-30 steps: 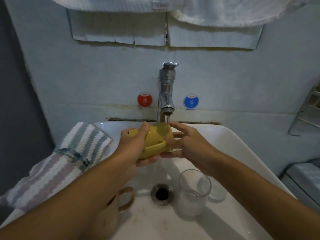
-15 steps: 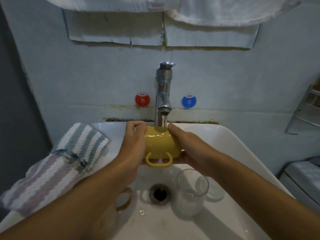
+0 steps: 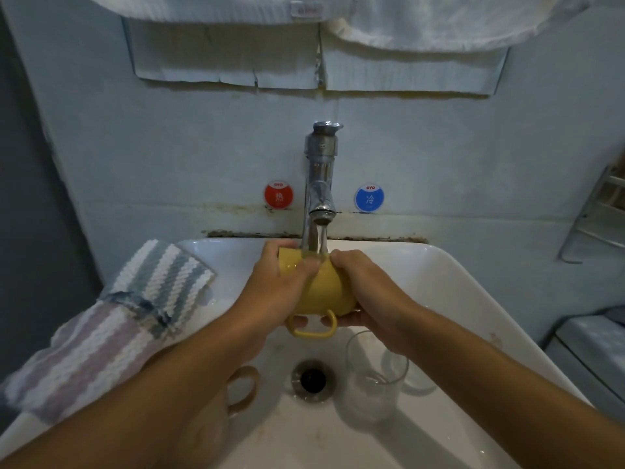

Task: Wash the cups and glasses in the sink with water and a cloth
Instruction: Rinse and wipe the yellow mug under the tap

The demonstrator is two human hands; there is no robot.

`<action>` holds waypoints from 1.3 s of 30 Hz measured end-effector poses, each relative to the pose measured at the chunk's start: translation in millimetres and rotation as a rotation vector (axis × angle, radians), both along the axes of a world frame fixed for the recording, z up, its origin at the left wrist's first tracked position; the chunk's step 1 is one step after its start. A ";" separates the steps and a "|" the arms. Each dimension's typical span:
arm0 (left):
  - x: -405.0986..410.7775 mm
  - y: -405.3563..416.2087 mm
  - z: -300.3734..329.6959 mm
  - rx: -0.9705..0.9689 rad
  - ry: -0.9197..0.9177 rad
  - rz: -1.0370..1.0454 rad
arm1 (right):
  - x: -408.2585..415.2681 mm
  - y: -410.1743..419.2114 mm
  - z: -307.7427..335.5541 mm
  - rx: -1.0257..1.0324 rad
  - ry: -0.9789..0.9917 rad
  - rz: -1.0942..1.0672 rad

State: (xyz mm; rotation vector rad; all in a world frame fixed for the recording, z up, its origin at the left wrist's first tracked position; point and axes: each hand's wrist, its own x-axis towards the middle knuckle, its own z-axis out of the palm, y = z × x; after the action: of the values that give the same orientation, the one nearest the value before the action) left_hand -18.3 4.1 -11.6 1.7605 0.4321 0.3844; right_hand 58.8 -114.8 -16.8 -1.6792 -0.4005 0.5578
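Observation:
A yellow mug [image 3: 324, 294] lies on its side under the running tap [image 3: 319, 194], mouth toward the wall and handle hanging down toward me. My left hand [image 3: 277, 292] grips its left side with the thumb over the rim. My right hand [image 3: 365, 292] cups its right side and bottom. Water falls onto the mug near the rim. In the white sink [image 3: 449, 282] a clear glass [image 3: 375, 377] stands right of the drain [image 3: 313, 379]. A tan mug [image 3: 241, 389] sits at the left, mostly hidden by my left forearm. A striped cloth [image 3: 142, 309] drapes over the sink's left edge.
Red hot and blue cold stickers [image 3: 369, 198] flank the tap on the wall. White towels [image 3: 422, 22] hang above. A metal rack [image 3: 598, 218] is fixed to the right wall. A second clear glass [image 3: 417, 377] stands behind the first one.
The mug has been turned in my hands so its handle now hangs down toward me. My left thumb has moved onto the rim. Both hands stay under the stream.

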 end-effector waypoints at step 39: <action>0.7 3.8 -5.2 -0.201 0.048 0.026 | 7.8 -1.1 -3.0 0.099 0.121 -0.026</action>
State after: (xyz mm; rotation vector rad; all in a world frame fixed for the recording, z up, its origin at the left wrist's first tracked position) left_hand -17.6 7.9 -16.8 1.5721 0.5108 0.3063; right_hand 66.6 -115.9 -19.8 -1.5459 -0.3133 0.6074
